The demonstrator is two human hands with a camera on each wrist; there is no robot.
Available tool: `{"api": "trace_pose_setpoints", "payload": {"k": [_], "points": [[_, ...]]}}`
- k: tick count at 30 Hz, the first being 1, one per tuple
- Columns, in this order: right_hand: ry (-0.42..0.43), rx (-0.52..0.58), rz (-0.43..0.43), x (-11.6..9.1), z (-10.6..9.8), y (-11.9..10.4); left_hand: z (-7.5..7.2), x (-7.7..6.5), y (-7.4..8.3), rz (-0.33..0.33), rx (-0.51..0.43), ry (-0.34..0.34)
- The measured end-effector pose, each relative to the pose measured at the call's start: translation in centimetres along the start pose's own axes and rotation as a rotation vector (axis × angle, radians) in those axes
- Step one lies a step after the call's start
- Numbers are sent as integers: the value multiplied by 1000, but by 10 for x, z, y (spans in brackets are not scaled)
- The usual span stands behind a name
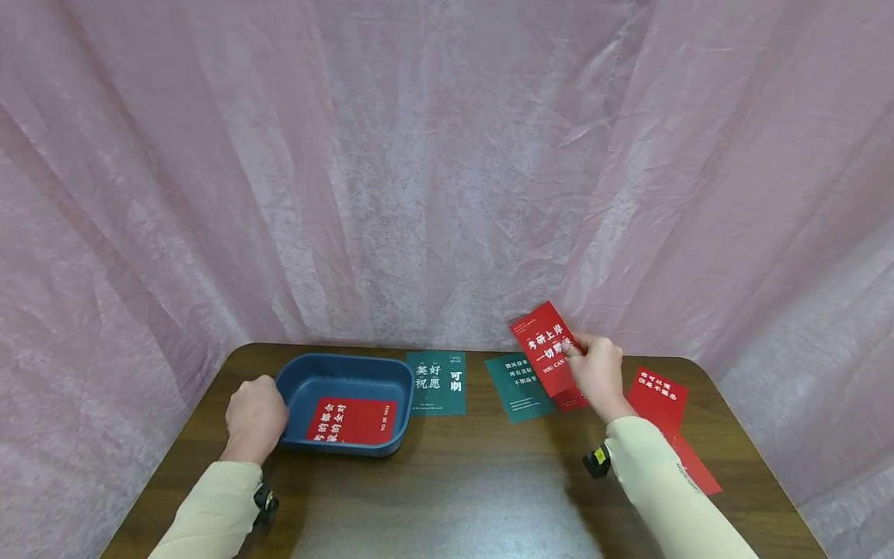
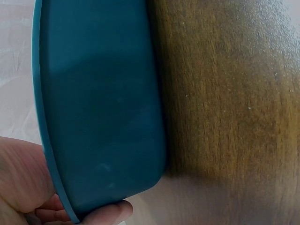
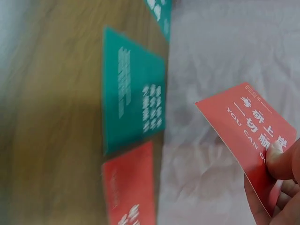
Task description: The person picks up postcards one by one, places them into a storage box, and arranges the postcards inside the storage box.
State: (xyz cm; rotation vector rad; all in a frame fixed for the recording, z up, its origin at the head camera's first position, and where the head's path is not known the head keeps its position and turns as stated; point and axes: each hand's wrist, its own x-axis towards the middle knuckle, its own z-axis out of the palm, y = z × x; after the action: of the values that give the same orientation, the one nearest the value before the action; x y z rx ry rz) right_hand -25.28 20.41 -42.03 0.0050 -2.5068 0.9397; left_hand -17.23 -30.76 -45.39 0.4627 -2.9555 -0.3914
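A pale pink curtain [image 1: 433,171] with a crushed, velvety sheen hung behind the table [image 1: 447,466] and along both sides, falling in loose vertical folds. The table was dark brown wood grain with rounded far corners, its back edge just beside the curtain. Pale glare [image 1: 447,520] spread over its near middle.

honestly the bin [image 2: 103,117] looks like smooth plastic, the red card [image 1: 543,341] thin smooth paper, table [image 1: 433,497] glossy wood grain, and that curtain [image 1: 447,171] wrinkly cloth, kinda velvety with shiny patches
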Motion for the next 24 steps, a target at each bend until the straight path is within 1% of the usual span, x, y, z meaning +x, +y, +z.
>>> {"api": "trace_pose_setpoints", "payload": {"k": [6,11,14,17,20,24], "points": [[2,18,-48,5,9,-29,-1,-1,0,3,-3,4],[-21,63,-70,5,20,-53,-2,-2,-2,-7,-18,-6],[-47,105,-93,3,30,-68,-2,-2,-4,-29,-35,-19],[-74,130,-127,-1,40,-82,-3,-3,-7,-42,-51,-16],[-110,147,-164,-5,50,-95,-4,-2,-9,-47,-62,-12],[-156,172,-183,-11,62,-115,-4,-2,-10,-45,-71,-16]]}}
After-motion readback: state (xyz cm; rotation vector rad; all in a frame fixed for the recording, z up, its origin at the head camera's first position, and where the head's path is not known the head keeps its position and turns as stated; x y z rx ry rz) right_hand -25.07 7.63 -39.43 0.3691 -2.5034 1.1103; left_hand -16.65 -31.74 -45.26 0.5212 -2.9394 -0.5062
